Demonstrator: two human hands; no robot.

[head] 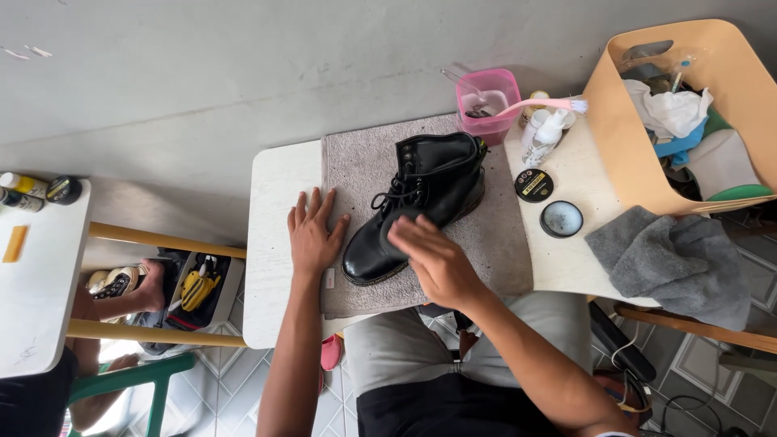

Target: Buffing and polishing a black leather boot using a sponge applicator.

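Observation:
A black lace-up boot (425, 194) stands upright on a grey towel (502, 243) spread over a small white table (275, 243), toe toward me. My left hand (314, 231) lies flat and open on the towel, just left of the boot's toe. Over the toe and lower laces sits my right hand (433, 259), fingers curled and touching the leather; whether anything is under the fingers is hidden.
A pink cup (488, 101) with a pink toothbrush (550, 103), small white bottles (544, 129), an open polish tin (562, 218) and its lid (534, 185) stand right of the boot. A tan basket (631, 137), a grey cloth (672, 259). Another person's hand (146, 287) at left.

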